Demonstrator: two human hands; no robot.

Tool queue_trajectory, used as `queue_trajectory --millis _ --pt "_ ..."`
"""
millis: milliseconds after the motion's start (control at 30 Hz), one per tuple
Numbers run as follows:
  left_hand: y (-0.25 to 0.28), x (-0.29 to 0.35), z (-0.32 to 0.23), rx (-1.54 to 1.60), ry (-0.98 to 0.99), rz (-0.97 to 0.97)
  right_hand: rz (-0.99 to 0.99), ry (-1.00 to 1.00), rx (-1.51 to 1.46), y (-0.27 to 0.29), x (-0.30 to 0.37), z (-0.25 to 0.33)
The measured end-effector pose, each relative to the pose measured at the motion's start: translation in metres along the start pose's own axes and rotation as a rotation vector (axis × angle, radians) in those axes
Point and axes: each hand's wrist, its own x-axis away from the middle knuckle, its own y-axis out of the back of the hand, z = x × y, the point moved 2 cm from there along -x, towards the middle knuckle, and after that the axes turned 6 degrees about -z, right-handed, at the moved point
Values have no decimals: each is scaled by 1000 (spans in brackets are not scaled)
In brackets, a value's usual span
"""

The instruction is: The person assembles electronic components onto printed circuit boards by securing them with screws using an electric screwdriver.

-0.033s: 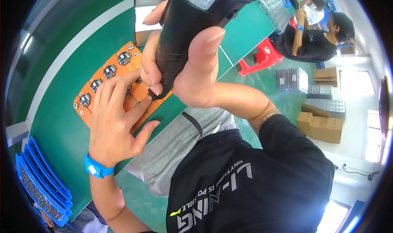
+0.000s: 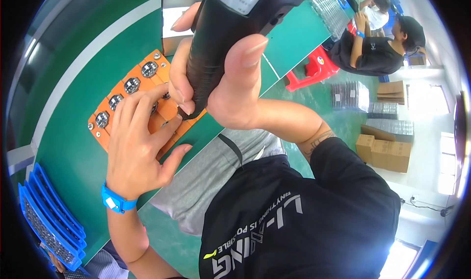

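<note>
My right hand [image 2: 235,78] is wrapped round a thick black electric screwdriver [image 2: 208,48] with a ribbed grip and a pale label. The screwdriver points down at the near right part of an orange fixture [image 2: 105,102]; its tip is hidden behind my fingers. Several small round black circuit boards [image 2: 131,85] sit in recesses of the fixture. My left hand [image 2: 140,141] lies over the fixture with fingers spread and the thumb apart. Its fingertips rest close to the screwdriver's lower end and cover some of the boards. A blue wrist strap [image 2: 117,200] circles my left wrist.
The fixture lies on a green worktable [image 2: 73,146]. Blue trays [image 2: 51,220] of small parts stand at the lower left. A box [image 2: 176,21] is behind the fixture. Farther right are a red stool [image 2: 314,68], a seated person [image 2: 373,48] and cardboard cartons [image 2: 382,149].
</note>
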Motion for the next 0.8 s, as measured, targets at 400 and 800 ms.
queue_trajectory --millis 400,800 --pt "13 -2 5 185 34 -82 44 57 -42 -5 5 -18" --pt "23 12 27 157 23 -105 -55 77 37 -3 -14 13"
